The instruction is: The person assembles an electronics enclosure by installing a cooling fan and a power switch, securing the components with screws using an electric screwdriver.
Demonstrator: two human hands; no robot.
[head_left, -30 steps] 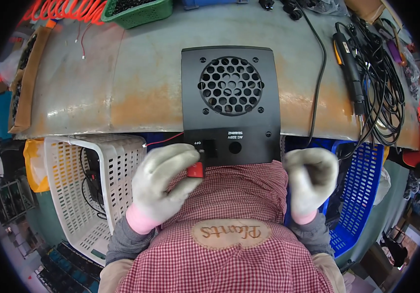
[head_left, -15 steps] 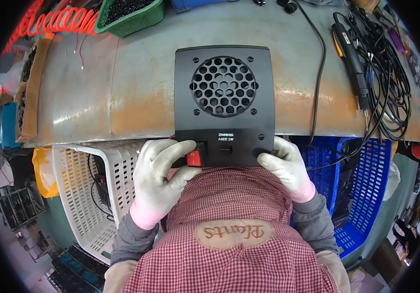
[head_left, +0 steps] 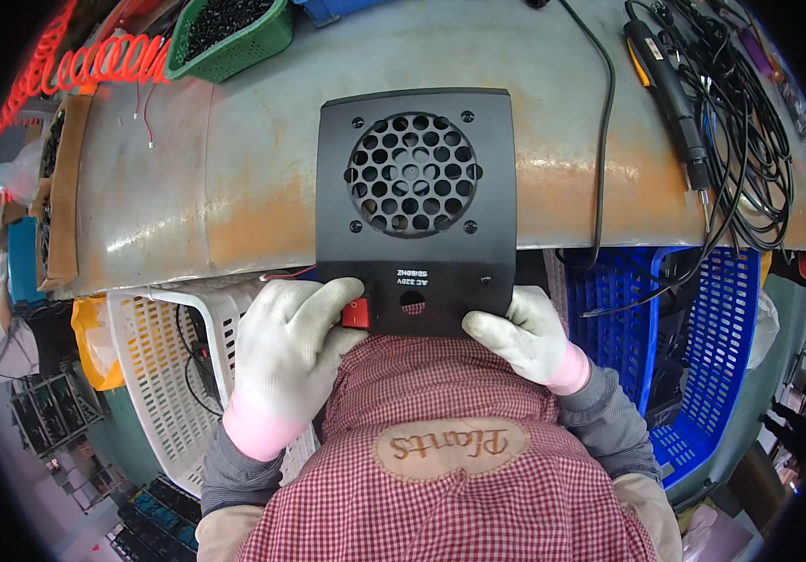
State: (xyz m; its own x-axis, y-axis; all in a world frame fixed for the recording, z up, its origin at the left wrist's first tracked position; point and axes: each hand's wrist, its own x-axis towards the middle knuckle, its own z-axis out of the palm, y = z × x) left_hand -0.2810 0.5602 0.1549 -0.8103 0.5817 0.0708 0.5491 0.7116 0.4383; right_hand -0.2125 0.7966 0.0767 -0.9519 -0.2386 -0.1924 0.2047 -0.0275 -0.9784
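A black metal panel point(head_left: 415, 255) with a round honeycomb fan grille point(head_left: 412, 173) is held in front of my apron, over the bench's near edge. My left hand point(head_left: 281, 351), in a white glove with a pink cuff, pinches a red rocker switch point(head_left: 356, 313) at the panel's near left corner. Fingers cover part of the switch, so how deep it sits is hidden. The gloved right hand point(head_left: 526, 339) grips the near right corner, its thumb on the face. A small round hole point(head_left: 412, 302) lies between the hands. A thin red wire point(head_left: 290, 274) shows by the left fingers.
The metal bench point(head_left: 262, 169) carries a green basket point(head_left: 234, 42) of small black parts, a cardboard box point(head_left: 67, 187), an electric screwdriver point(head_left: 670, 103) and coiled black cables point(head_left: 749, 178). A white crate point(head_left: 164, 375) stands left below the bench, a blue crate point(head_left: 702, 375) right.
The panel and both hands have shifted slightly left and toward me. The red switch shows less of its side, and more of it lies behind my left fingers.
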